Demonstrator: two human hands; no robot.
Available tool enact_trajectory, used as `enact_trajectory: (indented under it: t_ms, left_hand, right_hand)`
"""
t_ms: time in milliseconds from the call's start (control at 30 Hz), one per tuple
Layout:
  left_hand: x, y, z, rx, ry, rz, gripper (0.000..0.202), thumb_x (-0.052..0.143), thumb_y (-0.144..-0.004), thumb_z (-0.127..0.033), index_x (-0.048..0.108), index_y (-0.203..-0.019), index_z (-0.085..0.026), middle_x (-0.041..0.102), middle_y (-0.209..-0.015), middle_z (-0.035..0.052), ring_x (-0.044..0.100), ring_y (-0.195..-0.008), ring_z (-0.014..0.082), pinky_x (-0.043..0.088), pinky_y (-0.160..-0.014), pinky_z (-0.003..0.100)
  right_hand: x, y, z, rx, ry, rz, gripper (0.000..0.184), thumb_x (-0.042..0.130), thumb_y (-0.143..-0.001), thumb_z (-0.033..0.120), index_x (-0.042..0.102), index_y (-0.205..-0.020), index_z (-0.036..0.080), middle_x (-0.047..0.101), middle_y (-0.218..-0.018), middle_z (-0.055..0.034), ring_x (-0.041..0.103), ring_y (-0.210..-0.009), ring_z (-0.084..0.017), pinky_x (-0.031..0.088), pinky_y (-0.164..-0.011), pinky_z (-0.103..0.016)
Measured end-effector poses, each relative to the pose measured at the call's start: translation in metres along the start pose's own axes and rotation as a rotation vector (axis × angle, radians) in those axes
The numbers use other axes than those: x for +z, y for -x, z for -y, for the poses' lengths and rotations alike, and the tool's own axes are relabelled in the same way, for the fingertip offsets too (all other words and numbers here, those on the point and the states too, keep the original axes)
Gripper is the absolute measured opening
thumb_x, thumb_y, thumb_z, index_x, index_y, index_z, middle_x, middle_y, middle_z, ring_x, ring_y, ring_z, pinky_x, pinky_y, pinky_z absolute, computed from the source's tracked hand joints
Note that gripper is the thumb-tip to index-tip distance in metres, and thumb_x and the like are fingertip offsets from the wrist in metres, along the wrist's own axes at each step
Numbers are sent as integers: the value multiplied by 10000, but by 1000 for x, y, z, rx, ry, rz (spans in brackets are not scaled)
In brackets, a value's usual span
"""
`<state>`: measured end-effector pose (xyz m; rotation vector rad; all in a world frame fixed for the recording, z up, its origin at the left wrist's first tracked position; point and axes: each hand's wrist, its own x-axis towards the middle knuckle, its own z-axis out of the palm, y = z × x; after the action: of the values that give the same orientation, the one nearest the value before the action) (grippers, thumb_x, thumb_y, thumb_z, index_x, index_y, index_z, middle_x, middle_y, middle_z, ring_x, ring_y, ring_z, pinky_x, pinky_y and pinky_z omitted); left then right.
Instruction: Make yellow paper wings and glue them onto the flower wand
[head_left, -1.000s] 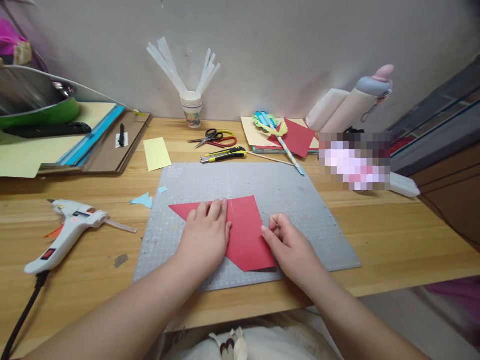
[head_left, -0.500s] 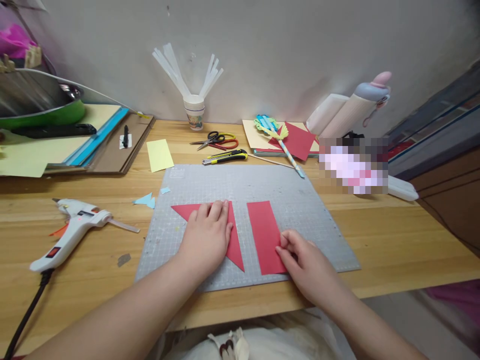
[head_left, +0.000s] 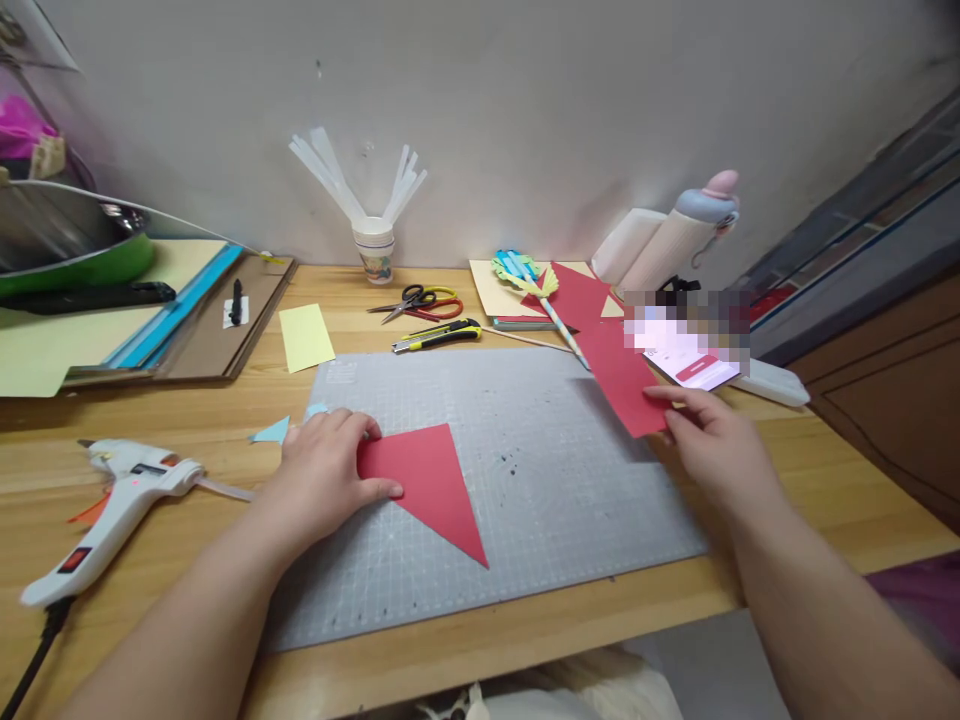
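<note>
On the left part of the grey cutting mat, my left hand is closed on a red paper triangle, thumb on top and fingers at its left corner, which they hide. My right hand pinches the lower right edge of a red paper rectangle. That rectangle is lifted and tilted above the mat's right side, casting a shadow, and its far end covers part of a striped paper stick. Small light blue paper scraps lie beside my left hand.
A white hot glue gun lies at left. Behind the mat are a utility knife, scissors, a yellow paper and paper cups with glue sticks. A phone and a bottle are at right.
My right hand has lifted the red rectangle off the mat and carried it right and away from me. My left hand has slid from the triangle's top to its left corner.
</note>
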<state>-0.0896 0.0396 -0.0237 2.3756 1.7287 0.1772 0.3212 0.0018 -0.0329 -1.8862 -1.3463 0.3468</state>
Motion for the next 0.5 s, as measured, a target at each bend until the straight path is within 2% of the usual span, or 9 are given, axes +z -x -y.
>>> enact_trajectory:
  t_ms: [100,233,400,500]
  left_hand:
    - [-1,1,-5,-29,24,3,515,711,-579,-550,570,-943,-215,608,-945,58,517,-927,304,330,-768,392]
    - [-5,1,-8,-62,74,13,432,706,-614,-471,565,-937,-221,620,-919,43,525,-919,292,315,-771,386]
    - [-7,-1,-9,-59,148,18,187,611,-721,-381,552,-784,-215,614,-822,24,528,-856,254,313,-760,366]
    - [-9,0,-11,-38,204,37,196,546,-776,-395,541,-712,-210,601,-752,19,521,-796,227,320,-746,351]
  right_hand:
    - [-4,-22,-11,122,-70,-46,387,491,-791,226,623,-1149,163,577,-680,-49,475,-539,-142,365,-550,-309]
    - [3,-34,-14,159,-97,-40,431,534,-759,206,620,-1169,102,537,-573,-34,450,-483,-137,346,-502,-310]
    - [17,-42,8,125,-141,-61,457,540,-735,189,605,-1187,166,566,-591,-9,468,-472,-123,373,-483,-266]
    - [27,-48,29,131,-218,-35,475,551,-723,184,594,-1194,153,593,-584,-12,477,-460,-120,387,-473,-253]
